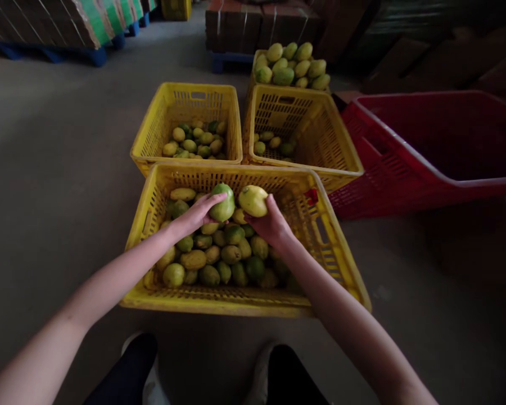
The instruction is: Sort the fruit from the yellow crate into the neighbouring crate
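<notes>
Yellow fruit [253,201] is sitting clasped in the right hand [274,226], while the left hand [202,210] is gripping green fruit [223,205] above a crate [219,307].

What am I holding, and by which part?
Left grip: green fruit, by its left side and underside. Right grip: yellow fruit, by its right end and underside.
</notes>
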A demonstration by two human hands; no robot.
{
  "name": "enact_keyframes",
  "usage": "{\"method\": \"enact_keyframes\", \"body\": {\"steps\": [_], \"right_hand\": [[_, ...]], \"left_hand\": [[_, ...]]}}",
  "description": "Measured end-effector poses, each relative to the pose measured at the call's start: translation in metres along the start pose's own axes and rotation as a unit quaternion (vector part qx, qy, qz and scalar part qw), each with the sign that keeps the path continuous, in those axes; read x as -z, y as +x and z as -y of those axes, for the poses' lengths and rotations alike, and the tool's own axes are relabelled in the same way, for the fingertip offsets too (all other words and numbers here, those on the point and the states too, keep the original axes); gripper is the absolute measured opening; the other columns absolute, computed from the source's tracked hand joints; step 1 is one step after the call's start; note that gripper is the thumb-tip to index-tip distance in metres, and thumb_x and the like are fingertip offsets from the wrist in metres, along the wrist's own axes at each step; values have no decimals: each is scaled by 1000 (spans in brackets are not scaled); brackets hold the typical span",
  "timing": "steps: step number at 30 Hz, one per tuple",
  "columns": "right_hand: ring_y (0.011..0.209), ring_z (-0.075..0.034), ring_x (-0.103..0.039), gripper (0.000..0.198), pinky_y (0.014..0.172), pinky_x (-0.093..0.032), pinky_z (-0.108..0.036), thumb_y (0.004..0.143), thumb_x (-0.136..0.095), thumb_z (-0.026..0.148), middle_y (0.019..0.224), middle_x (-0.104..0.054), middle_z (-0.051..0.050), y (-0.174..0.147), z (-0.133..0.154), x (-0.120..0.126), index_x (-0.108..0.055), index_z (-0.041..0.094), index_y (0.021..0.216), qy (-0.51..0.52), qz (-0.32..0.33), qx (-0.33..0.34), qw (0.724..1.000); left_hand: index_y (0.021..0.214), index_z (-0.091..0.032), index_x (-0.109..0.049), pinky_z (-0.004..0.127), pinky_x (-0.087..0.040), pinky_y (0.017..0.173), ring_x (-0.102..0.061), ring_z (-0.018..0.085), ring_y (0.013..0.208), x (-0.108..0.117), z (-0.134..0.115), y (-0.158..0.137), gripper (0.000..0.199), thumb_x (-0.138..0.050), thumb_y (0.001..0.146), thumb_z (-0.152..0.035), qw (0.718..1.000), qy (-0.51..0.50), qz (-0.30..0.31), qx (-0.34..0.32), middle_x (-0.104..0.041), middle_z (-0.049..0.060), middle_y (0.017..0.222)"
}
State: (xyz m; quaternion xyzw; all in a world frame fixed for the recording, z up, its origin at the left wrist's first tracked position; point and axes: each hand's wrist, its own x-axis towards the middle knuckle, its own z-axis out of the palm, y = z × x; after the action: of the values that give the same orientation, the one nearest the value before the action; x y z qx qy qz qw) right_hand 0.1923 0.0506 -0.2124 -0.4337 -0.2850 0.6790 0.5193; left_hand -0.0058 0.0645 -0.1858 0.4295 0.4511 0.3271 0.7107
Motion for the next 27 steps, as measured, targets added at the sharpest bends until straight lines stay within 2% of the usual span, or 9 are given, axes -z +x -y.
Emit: {"method": "enact_keyframes", "body": {"steps": [3, 6, 8, 11, 13, 16, 21, 27], "right_hand": [[73, -18, -63, 50, 63, -52, -28, 54, -88, 51, 81, -67, 1, -6, -2, 0, -62, 25, 88, -94, 21, 37, 995], [74, -17, -62, 59, 66, -53, -28, 48, -94, 38, 84, -66, 4, -13, -5, -4, -58, 26, 94, -183, 29, 84, 979], [84, -19, -63, 64, 77, -54, -32, 50, -93, 33, 95, -67, 2, -15, -6, -6, -58, 27, 104, -245, 47, 154, 956], [101, -25, -62, 58, 96, -49, -40, 59, -90, 33, 109, -67, -2, -16, -9, -8, -62, 27, 110, -345, 63, 265, 898], [106, -28, -61, 51, 101, -47, -45, 64, -87, 36, 112, -67, -5, -15, -9, -7, -64, 27, 109, -390, 47, 305, 867], [107, -29, -61, 49, 101, -47, -47, 68, -85, 39, 113, -68, -6, -15, -9, -5, -65, 29, 111, -413, 20, 335, 847], [107, -31, -61, 47, 101, -47, -48, 68, -85, 42, 114, -67, -7, -18, -7, -6, -67, 30, 110, -414, 13, 346, 842], [106, -30, -61, 45, 101, -47, -47, 71, -83, 41, 113, -66, -8, -20, -6, -8, -67, 29, 111, -408, 16, 347, 844]], "left_hand": [[126, -19, -57, 39, -56, 89, -62, 28, 113, 4, -1, -2, 51, -66, 84, -45, 995, 71, -38, -57, -68, 9, 122], [124, -20, -55, 38, -46, 104, -58, 26, 121, 9, -3, -3, 57, -74, 77, -45, 967, 189, -61, -157, -64, 7, 126], [121, -20, -54, 38, -42, 108, -56, 26, 123, 11, -5, -4, 59, -78, 73, -43, 941, 250, -44, -222, -63, 7, 125], [118, -20, -54, 37, -42, 107, -58, 26, 119, 12, -5, -4, 57, -81, 70, -37, 902, 317, -22, -293, -64, 8, 121], [116, -20, -54, 36, -44, 105, -60, 25, 114, 12, -3, -4, 53, -80, 72, -33, 884, 351, -24, -309, -65, 7, 117], [115, -21, -54, 35, -46, 102, -62, 24, 112, 10, 0, -4, 49, -79, 74, -30, 871, 380, -27, -311, -65, 7, 117], [118, -22, -56, 35, -44, 105, -61, 24, 116, 8, 1, -5, 47, -76, 77, -29, 855, 380, -25, -351, -65, 7, 120], [120, -21, -57, 36, -44, 107, -61, 25, 118, 8, 0, -6, 48, -77, 77, -31, 860, 371, -26, -350, -65, 8, 122]]}}
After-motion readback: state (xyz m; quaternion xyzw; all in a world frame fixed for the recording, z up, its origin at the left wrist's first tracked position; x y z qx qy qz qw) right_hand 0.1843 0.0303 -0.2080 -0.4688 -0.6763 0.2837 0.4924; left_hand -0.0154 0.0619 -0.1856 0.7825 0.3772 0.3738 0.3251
